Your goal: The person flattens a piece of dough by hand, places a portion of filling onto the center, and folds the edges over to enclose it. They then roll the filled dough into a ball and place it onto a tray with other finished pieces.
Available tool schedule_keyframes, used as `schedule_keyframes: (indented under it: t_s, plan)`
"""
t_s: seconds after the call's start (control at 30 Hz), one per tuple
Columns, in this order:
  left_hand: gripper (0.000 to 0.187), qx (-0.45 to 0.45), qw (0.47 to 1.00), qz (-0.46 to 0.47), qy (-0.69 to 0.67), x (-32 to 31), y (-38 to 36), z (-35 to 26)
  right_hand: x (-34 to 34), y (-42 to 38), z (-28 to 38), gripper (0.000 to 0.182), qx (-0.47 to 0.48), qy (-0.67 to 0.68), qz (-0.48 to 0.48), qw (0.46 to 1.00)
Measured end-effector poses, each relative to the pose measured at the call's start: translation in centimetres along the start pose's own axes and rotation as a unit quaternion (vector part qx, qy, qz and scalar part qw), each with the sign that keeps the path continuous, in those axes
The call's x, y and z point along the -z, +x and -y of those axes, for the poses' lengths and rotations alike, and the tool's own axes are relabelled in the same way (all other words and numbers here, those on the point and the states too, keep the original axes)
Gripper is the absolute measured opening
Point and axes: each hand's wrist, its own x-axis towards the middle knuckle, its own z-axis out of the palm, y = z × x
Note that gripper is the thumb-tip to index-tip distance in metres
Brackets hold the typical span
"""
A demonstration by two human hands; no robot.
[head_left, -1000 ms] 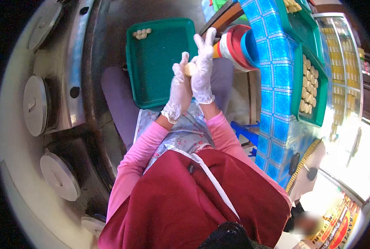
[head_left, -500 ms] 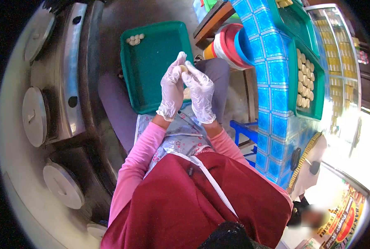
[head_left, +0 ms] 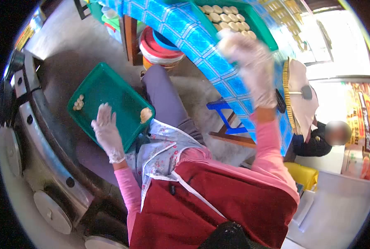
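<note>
My left hand (head_left: 109,133), in a thin white glove, is above the near side of the green tray (head_left: 104,85) on my lap, fingers apart and holding nothing. Small dough balls (head_left: 78,103) lie at that tray's left corner, and a larger piece of dough (head_left: 145,115) lies at its right corner. My right hand (head_left: 251,66), gloved too, is raised at the front edge of the second green tray (head_left: 257,25), which holds rows of flat round dough pieces (head_left: 228,17). Motion blurs its fingers, so its grip cannot be made out.
A table with a blue checked cloth (head_left: 201,41) runs along the right. Beneath it stand stacked buckets (head_left: 162,52) and a blue stool (head_left: 224,116). Metal lids (head_left: 52,211) are at the lower left. A person (head_left: 317,139) is at the far right.
The view has turned to the right. My hands, together over the lap tray before, have parted; the right one has moved out to the tray on the table and the left has opened.
</note>
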Motion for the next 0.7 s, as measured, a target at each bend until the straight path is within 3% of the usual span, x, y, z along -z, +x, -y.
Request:
schedule_keyframes:
  t_s: [0.07,0.1,0.13,0.3,0.43,0.47,0.7]
  plan:
    - [0.068,0.005,1.000,-0.026,0.013,3.4,-0.5,-0.1,7.8,5.0,-2.8,0.028,0.023,-0.046,-0.083,0.995]
    - [0.068,0.003,0.999,-0.044,0.020,4.8,-0.5,0.4,11.2,6.9,-3.4,0.029,0.039,-0.121,-0.045,0.991]
    - [0.068,0.015,0.999,-0.035,0.012,5.6,-0.6,1.0,16.8,10.1,-7.1,0.028,-0.006,-0.098,0.025,0.995]
    - [0.070,0.075,0.996,-0.024,-0.032,9.2,-0.7,3.5,26.0,14.8,-15.6,0.028,-0.169,-0.049,0.075,0.982]
    - [0.069,0.081,0.995,-0.030,-0.049,10.2,-0.7,3.7,25.8,14.3,-16.1,0.034,-0.207,-0.143,0.119,0.960]
    - [0.069,0.081,0.995,-0.037,-0.054,10.1,-0.9,3.6,25.4,13.9,-15.9,0.036,-0.178,-0.148,0.113,0.966]
    - [0.071,0.078,0.993,-0.049,-0.070,10.1,-0.8,3.8,22.7,14.1,-15.0,0.032,-0.210,-0.242,0.108,0.941]
